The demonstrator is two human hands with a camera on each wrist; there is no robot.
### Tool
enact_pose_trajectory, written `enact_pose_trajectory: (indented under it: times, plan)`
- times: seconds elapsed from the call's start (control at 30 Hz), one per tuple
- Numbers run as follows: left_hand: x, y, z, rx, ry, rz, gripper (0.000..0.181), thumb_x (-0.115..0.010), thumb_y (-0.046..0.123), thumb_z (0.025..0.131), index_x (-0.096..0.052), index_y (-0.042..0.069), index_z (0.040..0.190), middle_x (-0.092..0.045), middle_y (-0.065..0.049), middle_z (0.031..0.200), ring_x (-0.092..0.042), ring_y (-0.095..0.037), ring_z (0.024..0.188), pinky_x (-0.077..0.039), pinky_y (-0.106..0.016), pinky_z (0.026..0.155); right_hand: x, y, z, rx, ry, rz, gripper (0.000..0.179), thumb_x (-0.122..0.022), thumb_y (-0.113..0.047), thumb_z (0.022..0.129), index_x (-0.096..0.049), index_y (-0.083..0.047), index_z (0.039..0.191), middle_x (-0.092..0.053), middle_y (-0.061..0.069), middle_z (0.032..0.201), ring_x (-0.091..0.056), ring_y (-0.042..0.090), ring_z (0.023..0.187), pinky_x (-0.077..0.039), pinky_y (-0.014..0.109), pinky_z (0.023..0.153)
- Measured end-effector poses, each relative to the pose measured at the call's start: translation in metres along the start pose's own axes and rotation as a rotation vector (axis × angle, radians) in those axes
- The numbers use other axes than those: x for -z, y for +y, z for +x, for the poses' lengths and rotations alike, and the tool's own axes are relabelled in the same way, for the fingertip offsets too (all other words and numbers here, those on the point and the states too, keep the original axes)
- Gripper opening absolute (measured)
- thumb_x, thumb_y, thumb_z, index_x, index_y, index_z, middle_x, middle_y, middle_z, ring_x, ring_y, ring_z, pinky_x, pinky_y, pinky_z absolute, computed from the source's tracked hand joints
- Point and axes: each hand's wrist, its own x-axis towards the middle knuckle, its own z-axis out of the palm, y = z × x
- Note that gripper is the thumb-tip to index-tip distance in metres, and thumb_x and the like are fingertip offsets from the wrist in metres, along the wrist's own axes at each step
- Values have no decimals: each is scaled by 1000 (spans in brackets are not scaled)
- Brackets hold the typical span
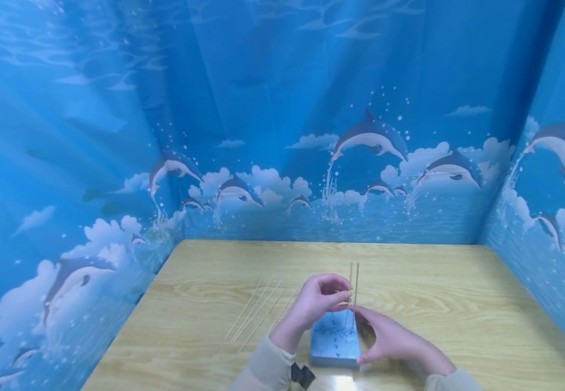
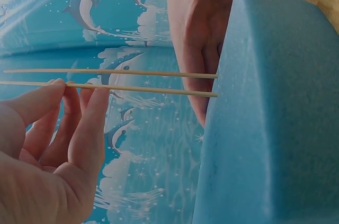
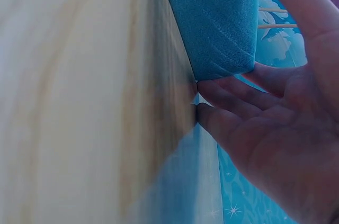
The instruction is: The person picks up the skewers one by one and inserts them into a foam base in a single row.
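Observation:
A blue foam block with many small holes in its top lies on the table. Two thin wooden skewers, one of them the farther skewer, stand upright in it side by side. My left hand pinches the nearer skewer between thumb and fingertips, partway up its length, while its lower end meets the foam. From the right side my right hand grips the block, thumb at the near corner and fingers around the far side. In the right wrist view those fingers touch the block's lower edge.
Several loose skewers lie slanted on the wooden table, left of the block and partly behind my left forearm. A blue dolphin-print curtain encloses the table at the back and both sides. A dark bow-shaped piece hangs by my left sleeve.

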Motion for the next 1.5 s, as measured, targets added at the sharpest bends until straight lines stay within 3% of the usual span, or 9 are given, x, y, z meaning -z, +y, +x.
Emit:
enact_pose_trajectory:
  times: [0.63, 0.87, 1.13, 1.5]
  plan:
    - [1, -2, -1, 21, 14, -5, 22, -70, 5, 88, -68, -1, 109, -70, -4, 93, -68, -12, 87, -63, -31, 79, -2, 4, 0, -1, 2, 6, 115, -88, -51, 61, -36, 4, 147, -48, 22, 147, -50, 41, 131, -39, 57, 110]
    - [1, -2, -1, -28, 14, 33, 18, -70, 3, 88, -68, -1, 105, -70, -5, 92, -68, -12, 84, -63, -32, 77, -1, 4, 2, -11, 0, 2, 115, -87, -51, 60, -36, 5, 147, -47, 24, 147, -49, 41, 132, -37, 59, 111]
    - [0, 0, -3, -29, 53, 62, 16, -72, 5, 87, -71, 2, 103, -70, -5, 91, -67, -12, 82, -63, -30, 75, 0, 3, 1, -13, -3, 17, 117, -86, -54, 60, -35, 3, 149, -46, 22, 149, -47, 41, 134, -35, 60, 111]
    - [19, -3, -5, -49, 80, 3, 22, -72, 2, 86, -69, -2, 108, -72, -12, 95, -69, -13, 83, -63, -33, 78, 0, 2, 1, -31, -16, 49, 117, -87, -50, 60, -34, 6, 148, -47, 22, 148, -49, 40, 133, -34, 61, 111]
